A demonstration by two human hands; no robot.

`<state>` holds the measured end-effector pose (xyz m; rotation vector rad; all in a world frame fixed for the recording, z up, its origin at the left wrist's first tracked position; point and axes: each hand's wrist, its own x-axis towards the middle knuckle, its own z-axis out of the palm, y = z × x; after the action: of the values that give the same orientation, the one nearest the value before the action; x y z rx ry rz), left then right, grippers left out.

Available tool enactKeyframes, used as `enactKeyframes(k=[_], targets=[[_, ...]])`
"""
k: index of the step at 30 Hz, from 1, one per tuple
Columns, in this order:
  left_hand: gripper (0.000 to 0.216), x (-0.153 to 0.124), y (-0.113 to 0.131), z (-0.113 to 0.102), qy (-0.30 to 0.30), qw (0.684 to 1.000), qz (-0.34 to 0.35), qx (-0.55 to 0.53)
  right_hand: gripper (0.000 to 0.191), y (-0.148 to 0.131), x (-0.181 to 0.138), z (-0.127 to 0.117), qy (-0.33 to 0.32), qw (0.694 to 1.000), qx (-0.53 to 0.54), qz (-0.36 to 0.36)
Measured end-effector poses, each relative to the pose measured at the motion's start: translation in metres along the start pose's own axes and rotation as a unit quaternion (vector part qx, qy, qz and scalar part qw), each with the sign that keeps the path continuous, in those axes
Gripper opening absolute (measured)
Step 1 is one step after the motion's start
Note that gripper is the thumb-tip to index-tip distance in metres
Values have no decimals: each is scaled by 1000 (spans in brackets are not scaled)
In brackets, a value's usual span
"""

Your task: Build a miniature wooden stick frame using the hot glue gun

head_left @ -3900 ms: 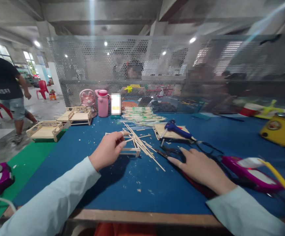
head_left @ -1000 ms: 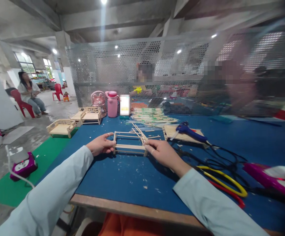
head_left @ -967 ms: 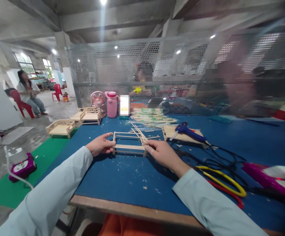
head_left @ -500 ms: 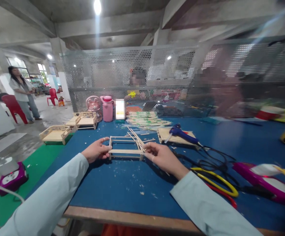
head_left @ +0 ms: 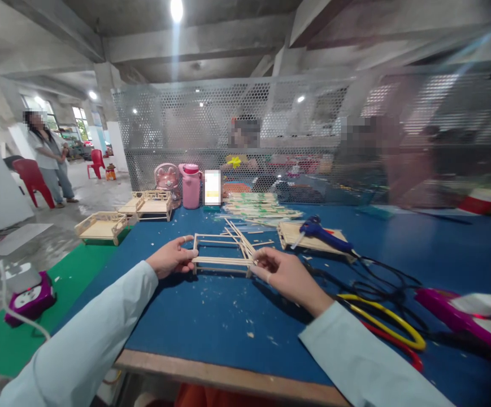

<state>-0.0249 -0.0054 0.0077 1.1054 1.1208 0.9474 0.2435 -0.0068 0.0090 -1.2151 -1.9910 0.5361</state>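
A small frame of thin wooden sticks (head_left: pixel 222 262) stands on the blue tabletop in front of me. My left hand (head_left: pixel 171 259) grips its left end between thumb and fingers. At its right end, my right hand (head_left: pixel 285 274) pinches the corner, with the fingertips partly hidden behind the sticks. Several loose wooden sticks (head_left: pixel 239 234) lean over the frame's right side, near my right fingers. Just right of them lies a flat wooden piece (head_left: pixel 290 233) with a blue glue gun (head_left: pixel 325 234) resting on it.
Finished miniature wooden beds (head_left: pixel 101 227) stand at the table's left. A stick pile (head_left: pixel 262 206), a pink bottle (head_left: pixel 191 189) and a phone (head_left: pixel 212 187) are at the back before a perforated metal screen (head_left: pixel 177 124). Cables (head_left: pixel 381 316) and a purple power strip (head_left: pixel 461 316) lie right. A person (head_left: pixel 50 152) stands far left.
The view has turned slightly left, so everything appears shifted a little to the right. Both hands keep their hold on the frame, which looks otherwise the same.
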Motion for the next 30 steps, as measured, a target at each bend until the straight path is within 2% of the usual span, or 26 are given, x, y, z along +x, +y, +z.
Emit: enactKeyframes(k=[6, 11, 16, 20, 25, 30], targets=[[64, -2, 5, -2, 37, 999, -6, 27, 20, 0, 1, 1, -4, 1000, -8, -4], [62, -5, 8, -6, 71, 995, 31, 68, 22, 1, 1, 1, -8, 1000, -8, -3], [67, -5, 5, -2, 24, 987, 86, 132, 19, -1, 0, 1, -1, 1000, -1, -8], [73, -5, 1, -1, 5, 983, 118, 140, 19, 0, 0, 3, 5, 1000, 13, 4], [73, -6, 1, -3, -5, 985, 110, 134, 20, 3, 1, 4, -2, 1000, 23, 16], [66, -5, 1, -1, 10, 985, 103, 134, 20, 4, 2, 4, -10, 999, 37, 27]])
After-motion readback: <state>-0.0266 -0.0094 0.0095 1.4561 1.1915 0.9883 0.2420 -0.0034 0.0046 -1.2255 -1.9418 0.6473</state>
